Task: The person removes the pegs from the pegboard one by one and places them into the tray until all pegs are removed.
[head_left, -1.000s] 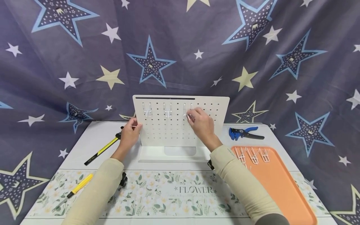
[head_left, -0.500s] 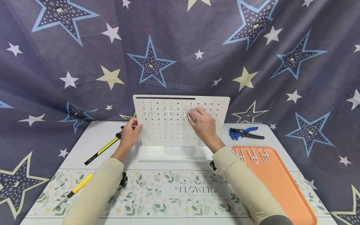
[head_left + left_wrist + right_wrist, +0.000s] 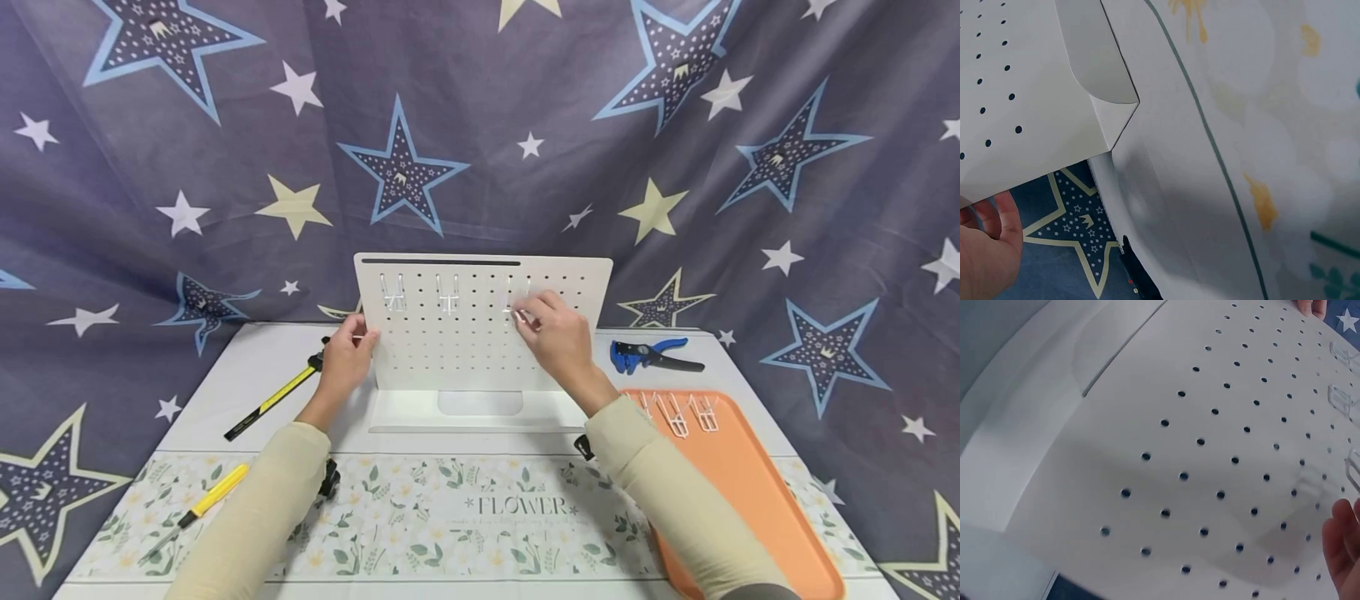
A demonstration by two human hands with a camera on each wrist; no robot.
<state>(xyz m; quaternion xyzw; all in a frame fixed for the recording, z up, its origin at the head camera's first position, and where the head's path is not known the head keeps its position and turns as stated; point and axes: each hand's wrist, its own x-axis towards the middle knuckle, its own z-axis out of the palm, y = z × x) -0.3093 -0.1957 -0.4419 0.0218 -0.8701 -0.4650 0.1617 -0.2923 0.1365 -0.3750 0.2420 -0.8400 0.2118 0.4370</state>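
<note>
A white pegboard (image 3: 472, 354) stands upright on its base at the middle of the table. My left hand (image 3: 347, 354) holds its left edge; in the left wrist view the fingers (image 3: 1007, 215) curl at that edge. With thumb and fingers, my right hand (image 3: 558, 337) pinches a white wire hook (image 3: 507, 310) against the upper right of the board. Part of this hook is hidden by the hand; in the right wrist view its wire loop (image 3: 1353, 469) shows above the fingertips. Two similar hooks, one at left (image 3: 393, 296) and one nearer the middle (image 3: 448, 297), hang on the board's upper rows.
An orange tray (image 3: 738, 492) with several wire hooks (image 3: 672, 417) lies at right, partly under the right forearm. Blue-handled wire strippers (image 3: 652, 356) lie behind it. At left are a yellow-and-black tool (image 3: 281, 392) and a yellow-handled screwdriver (image 3: 213, 493). A star-patterned curtain (image 3: 480, 167) hangs behind.
My right hand has moved a little to the right along the board, carrying the wire hook with it. The left hand stays at the board's edge.
</note>
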